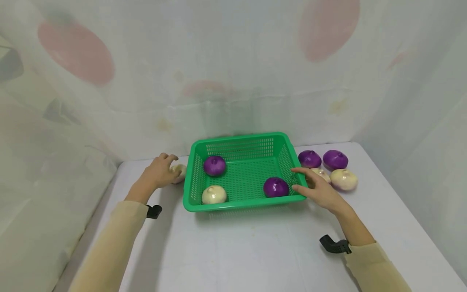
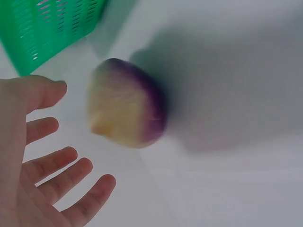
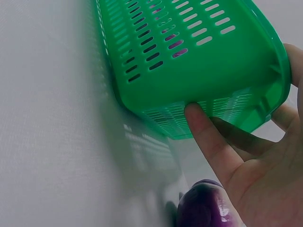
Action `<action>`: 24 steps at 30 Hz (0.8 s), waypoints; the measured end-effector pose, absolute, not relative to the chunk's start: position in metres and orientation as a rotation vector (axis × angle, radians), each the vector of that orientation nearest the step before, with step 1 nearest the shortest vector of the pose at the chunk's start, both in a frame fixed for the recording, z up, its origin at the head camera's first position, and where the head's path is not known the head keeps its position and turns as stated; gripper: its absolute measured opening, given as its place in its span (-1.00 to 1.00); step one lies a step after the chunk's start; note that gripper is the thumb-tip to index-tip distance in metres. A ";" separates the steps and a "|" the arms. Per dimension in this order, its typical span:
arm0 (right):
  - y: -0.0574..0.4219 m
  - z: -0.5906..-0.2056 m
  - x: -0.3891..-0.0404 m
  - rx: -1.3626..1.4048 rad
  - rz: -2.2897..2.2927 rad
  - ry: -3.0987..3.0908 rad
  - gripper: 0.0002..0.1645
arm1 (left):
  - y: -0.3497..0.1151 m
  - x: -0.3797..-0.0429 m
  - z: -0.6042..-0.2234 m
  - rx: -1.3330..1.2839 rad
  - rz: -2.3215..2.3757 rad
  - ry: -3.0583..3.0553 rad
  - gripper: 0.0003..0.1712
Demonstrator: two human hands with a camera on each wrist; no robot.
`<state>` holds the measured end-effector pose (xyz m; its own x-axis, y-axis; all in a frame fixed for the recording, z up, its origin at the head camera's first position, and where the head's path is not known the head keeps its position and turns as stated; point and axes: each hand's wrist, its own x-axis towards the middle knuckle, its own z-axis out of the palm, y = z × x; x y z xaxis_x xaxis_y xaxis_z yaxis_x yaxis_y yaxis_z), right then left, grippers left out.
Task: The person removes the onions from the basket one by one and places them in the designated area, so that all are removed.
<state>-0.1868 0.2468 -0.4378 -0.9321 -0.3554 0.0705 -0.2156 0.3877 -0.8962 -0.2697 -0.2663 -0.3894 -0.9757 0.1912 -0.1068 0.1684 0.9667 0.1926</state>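
My left hand (image 1: 160, 170) is at the left of the green plastic basket (image 1: 244, 203), with loosely bent fingers over a cream-and-purple turnip (image 1: 180, 174). In the left wrist view the fingers are spread and a gap separates them from that turnip (image 2: 125, 106), which looks blurred. At the basket's right rim, my right hand (image 1: 321, 192) holds the edge. The right wrist view shows some of its fingers (image 3: 210, 137) against the basket's outer wall. Inside the basket lie two glossy purple turnips, one at back left (image 1: 214, 166) and one at front right (image 1: 276, 187), and a cream turnip (image 1: 214, 195).
Right of the basket stand two purple turnips (image 1: 335, 159) and two cream ones (image 1: 343, 179), one partly hidden by my right hand. A white cloth covers the table (image 1: 251, 251). Pale printed curtains (image 1: 233, 52) hang close behind and at both sides.
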 end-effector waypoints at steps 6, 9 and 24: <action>0.246 -0.436 -0.187 -0.517 -1.587 2.500 -0.35 | -0.263 -0.271 -0.367 0.350 0.275 3.043 -0.43; 0.246 -0.436 -0.188 -0.518 -1.582 2.503 -0.35 | -0.256 -0.270 -0.354 0.380 0.280 3.066 -0.48; 0.247 -0.437 -0.187 -0.516 -1.580 2.508 -0.36 | -0.204 -0.264 -0.324 0.597 0.219 3.145 -0.56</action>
